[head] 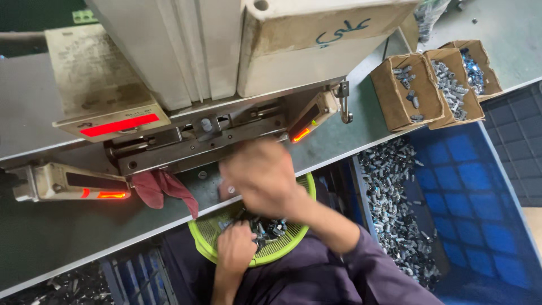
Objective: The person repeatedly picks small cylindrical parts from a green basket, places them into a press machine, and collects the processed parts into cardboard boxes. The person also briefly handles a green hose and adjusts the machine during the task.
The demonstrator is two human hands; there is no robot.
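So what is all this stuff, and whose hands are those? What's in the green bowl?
The camera sits on a person's head and looks down, so these are that person's own hands. The left hand grips the edge of a green basket on their lap, full of small metal parts. The right hand is blurred, just in front of a grey machine with red lights; whether it holds anything, I can't tell. A red rag lies on the bench. At right, cardboard boxes and a blue crate hold more metal parts.
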